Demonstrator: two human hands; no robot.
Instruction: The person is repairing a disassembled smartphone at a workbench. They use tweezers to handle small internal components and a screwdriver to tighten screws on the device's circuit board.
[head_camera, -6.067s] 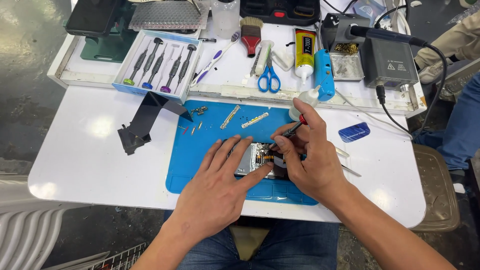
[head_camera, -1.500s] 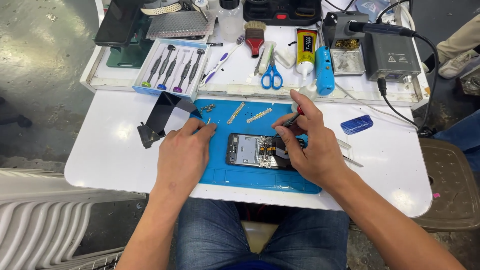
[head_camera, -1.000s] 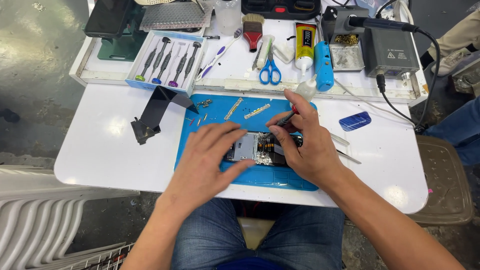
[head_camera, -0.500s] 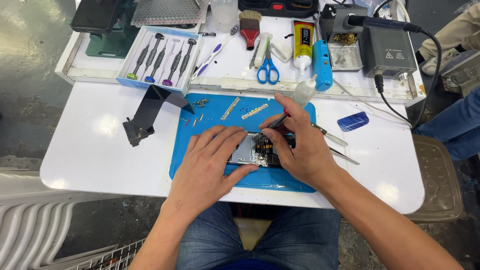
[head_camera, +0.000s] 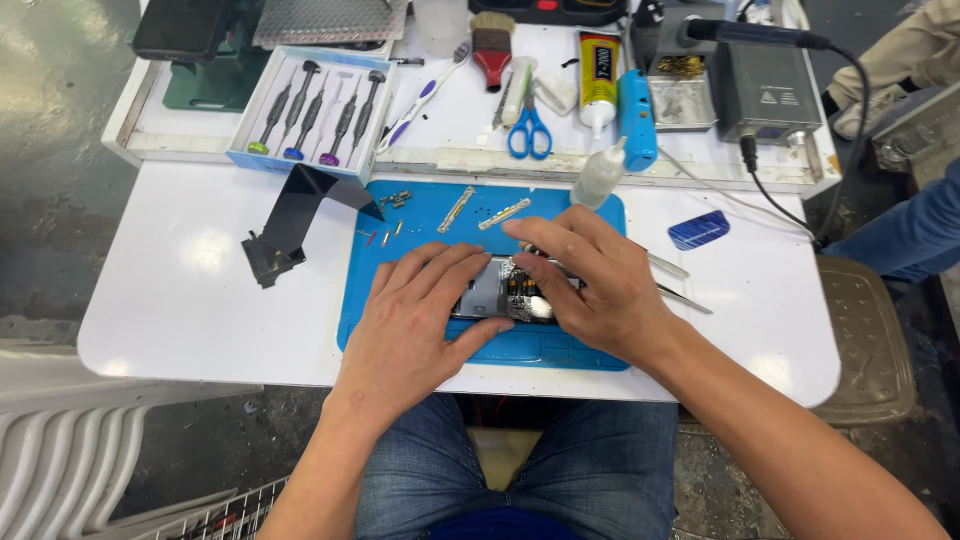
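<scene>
At frame centre, an opened smartphone (head_camera: 505, 295) lies on the blue repair mat (head_camera: 420, 215). Left hand (head_camera: 415, 325) presses flat on it, fingers spread, steadying it; right hand (head_camera: 595, 285) arches over its exposed board, fingertips down, while tweezers (head_camera: 680, 285) wait beside.

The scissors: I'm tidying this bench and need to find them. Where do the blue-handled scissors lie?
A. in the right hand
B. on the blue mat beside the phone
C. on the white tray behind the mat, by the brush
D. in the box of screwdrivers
C: the scissors lie on the white tray behind the blue mat, just below the brush.
</scene>
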